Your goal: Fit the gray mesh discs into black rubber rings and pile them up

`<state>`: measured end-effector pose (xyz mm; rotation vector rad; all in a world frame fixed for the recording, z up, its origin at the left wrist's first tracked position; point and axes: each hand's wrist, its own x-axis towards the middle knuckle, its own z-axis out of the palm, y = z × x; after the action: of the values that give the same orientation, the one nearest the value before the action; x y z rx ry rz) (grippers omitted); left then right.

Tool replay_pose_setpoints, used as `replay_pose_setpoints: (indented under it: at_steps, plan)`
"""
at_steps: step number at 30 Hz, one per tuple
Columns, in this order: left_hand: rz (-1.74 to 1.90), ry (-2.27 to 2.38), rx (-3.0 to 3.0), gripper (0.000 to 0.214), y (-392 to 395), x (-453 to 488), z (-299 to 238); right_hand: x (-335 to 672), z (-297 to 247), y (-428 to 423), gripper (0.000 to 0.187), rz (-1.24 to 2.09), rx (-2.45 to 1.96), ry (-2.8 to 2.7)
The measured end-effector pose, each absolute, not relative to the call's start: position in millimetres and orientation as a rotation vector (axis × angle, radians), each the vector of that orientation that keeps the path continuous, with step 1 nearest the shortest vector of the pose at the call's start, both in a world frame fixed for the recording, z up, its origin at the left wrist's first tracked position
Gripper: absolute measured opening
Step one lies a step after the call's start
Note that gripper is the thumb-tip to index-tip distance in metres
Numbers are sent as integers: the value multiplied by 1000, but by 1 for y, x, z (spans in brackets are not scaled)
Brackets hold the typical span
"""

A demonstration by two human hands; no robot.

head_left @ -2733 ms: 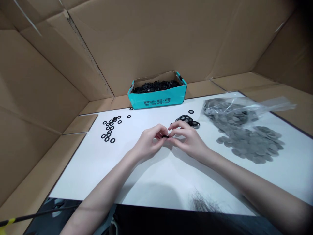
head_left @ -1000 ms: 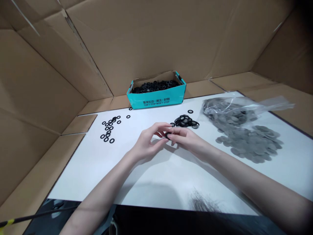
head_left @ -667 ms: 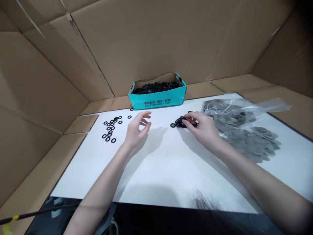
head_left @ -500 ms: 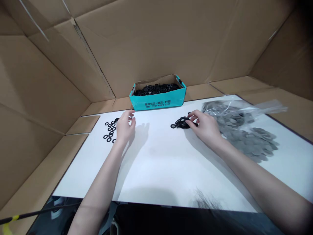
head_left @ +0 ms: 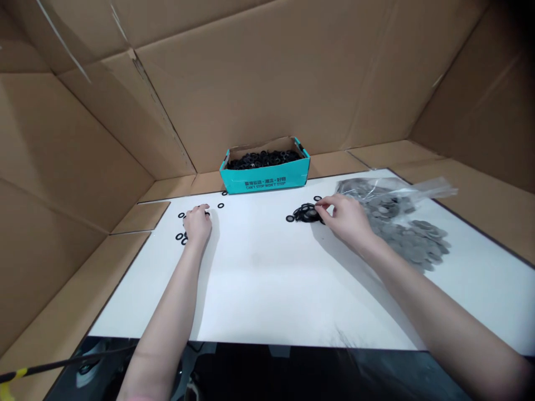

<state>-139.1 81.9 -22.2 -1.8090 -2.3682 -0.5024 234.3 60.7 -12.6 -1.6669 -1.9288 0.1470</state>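
My left hand (head_left: 198, 224) is down at the left of the white table, its fingers curled over a scatter of black rings (head_left: 179, 236). A bit of black ring shows at its thumb and fingertips. At the right of centre, my right hand (head_left: 346, 217) touches the edge of a small heap of black rings (head_left: 306, 213), several with grey centres. Its thumb and index finger are pinched together, and what lies between them is too small to make out. One grey-centred ring (head_left: 290, 219) lies just left of the heap.
A turquoise box (head_left: 265, 179) full of black rings stands at the back. Grey discs (head_left: 422, 242) are spread at the right, beside a clear plastic bag (head_left: 376, 192) of more discs. Two loose rings, one of them a black ring (head_left: 220, 206), lie near the box. Cardboard walls (head_left: 267, 83) enclose the table.
My left hand has moved left and down onto the scattered rings, uncovering a ring to its right. My right hand's thumb and index finger have closed together at the heap. The view has shifted slightly.
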Motion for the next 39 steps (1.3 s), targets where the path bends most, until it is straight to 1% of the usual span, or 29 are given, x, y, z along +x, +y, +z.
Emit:
replay_pose_setpoints:
  at_steps: [6, 11, 14, 23, 39]
  plan:
    - [-588, -2306, -1856, 43, 84, -138, -23, 259, 2, 50, 25, 178, -1705, -1955]
    - [-635, -2284, -1888, 34, 87, -140, -26, 305, 12, 39, 17, 223, -1978, -1946]
    - [-647, -2283, -1885, 32, 88, -140, -28, 331, 8, 37, 15, 174, -2172, -1903]
    - [-642, -2274, -1902, 32, 88, -138, -27, 358, -24, 36, 22, 174, -2127, -1885]
    - [-656, -2274, -1930, 32, 87, -136, -26, 353, -19, 31, 18, 227, -2133, -1889]
